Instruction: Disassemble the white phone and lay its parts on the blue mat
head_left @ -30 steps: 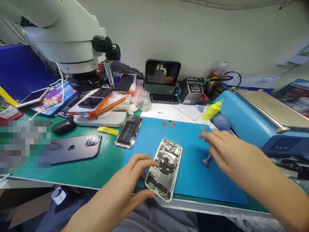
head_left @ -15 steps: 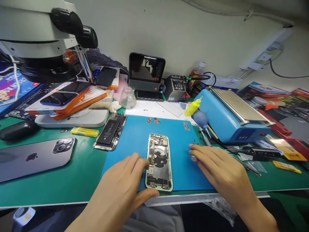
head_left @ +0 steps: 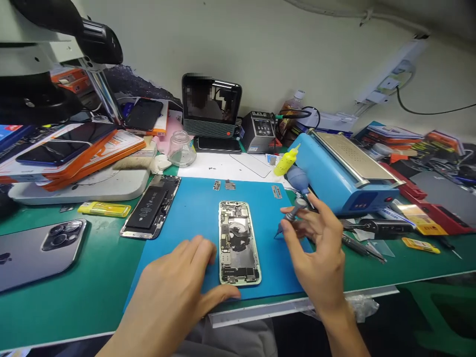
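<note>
An opened phone housing [head_left: 241, 243] with a pale green frame lies on the blue mat [head_left: 193, 208], its inner parts showing. My left hand [head_left: 174, 282] is at its lower left, fingers bent and thumb stretched along the bottom edge. It grips nothing; whether the thumb touches the frame I cannot tell. To the right of the housing, my right hand [head_left: 320, 243] holds a small precision screwdriver [head_left: 291, 216] between thumb and fingers, tilted, its tip pointing down and left near the mat. Small metal plates [head_left: 230, 185] lie at the mat's far side.
A detached phone screen assembly [head_left: 151, 207] lies left of the mat, with a grey phone [head_left: 40, 253] and a yellow lighter [head_left: 104, 209] beyond. A microscope [head_left: 37, 64] overhangs the left. At right are a blue heating machine [head_left: 327, 173], an air blower [head_left: 297, 178] and tweezers [head_left: 362, 248].
My right hand has turned from palm down, and the screwdriver now slants with its tip toward the housing. My left hand's fingers have drawn back from over the housing's left edge. The view has shifted.
</note>
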Motion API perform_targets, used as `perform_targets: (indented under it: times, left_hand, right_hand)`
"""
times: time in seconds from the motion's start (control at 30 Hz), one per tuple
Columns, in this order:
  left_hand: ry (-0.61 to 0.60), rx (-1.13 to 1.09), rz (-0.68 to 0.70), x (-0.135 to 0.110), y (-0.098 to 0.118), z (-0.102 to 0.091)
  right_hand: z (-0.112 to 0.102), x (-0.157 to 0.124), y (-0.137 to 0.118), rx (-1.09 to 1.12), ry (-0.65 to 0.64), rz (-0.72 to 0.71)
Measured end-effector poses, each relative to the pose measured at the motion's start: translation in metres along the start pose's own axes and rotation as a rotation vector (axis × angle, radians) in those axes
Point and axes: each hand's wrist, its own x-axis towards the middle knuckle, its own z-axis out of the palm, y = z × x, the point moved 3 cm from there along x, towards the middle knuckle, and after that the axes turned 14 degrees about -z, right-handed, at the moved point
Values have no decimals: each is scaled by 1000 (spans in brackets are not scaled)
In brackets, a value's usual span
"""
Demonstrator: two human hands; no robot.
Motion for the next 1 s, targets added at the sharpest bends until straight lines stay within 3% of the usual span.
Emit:
perform_targets:
  times: [0.1,0.37,0.47,0.57,0.6,0.67,0.7,0.83,0.9,1.0]
  left_hand:
    - [6,-30,28,-4,-4,4]
    - [13,-48,25,-7,-6,7]
    - [32,-24,10,-7,-3,5]
    - [28,-32,13,-7,-2,4]
    - [27,-40,18,-6,-2,4]
    - [35,-52,29,-6,-2,4]
    - [43,-55,33,-6,-2,4]
    - [70,-54,29,-5,-1,3]
    - [84,-54,36,-5,0,2]
    - [86,-51,37,-3,2,0]
  right_hand:
    - [-2,-3,-7,-12,-3,-121]
    - [-4,-7,-10,-5,-12,-148]
    - [-10,-4,-1,72,100,1]
    - [-34,3,16,145,318,215]
    - [-44,6,22,158,316,269]
    - [-61,13,30,94,196,296]
    - [-67,17,33,-20,75,286]
    - [-71,23,43,-397,-428,32]
    - [-65,22,46,-479,-536,-101]
    - [-57,18,48,-590,-530,-235]
